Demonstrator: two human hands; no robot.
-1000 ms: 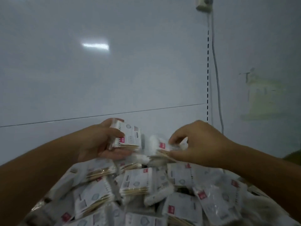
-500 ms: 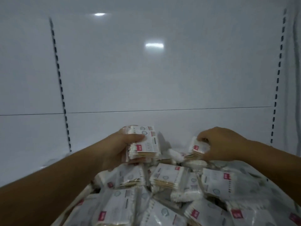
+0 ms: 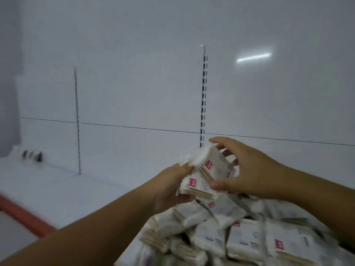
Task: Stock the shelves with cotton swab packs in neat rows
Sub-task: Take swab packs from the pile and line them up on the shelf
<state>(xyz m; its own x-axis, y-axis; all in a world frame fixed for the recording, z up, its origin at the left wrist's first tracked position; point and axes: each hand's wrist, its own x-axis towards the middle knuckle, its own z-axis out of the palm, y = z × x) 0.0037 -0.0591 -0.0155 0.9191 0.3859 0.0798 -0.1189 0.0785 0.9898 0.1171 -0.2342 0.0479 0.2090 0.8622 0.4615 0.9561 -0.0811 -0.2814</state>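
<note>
Left hand (image 3: 169, 189), right hand (image 3: 247, 169) around blurred packs (image 3: 201, 186)

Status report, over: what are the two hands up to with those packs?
Left hand grips a stack of packs. Right hand holds a tilted pack atop it. Loose pile below; shelf to the left, no block seen.

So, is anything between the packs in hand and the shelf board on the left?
Nothing visible does. The held packs, gripped by the left hand and right hand, sit above the loose pile, and the shelf lies open to their left. Only small dark objects stand far back by the wall.
</note>
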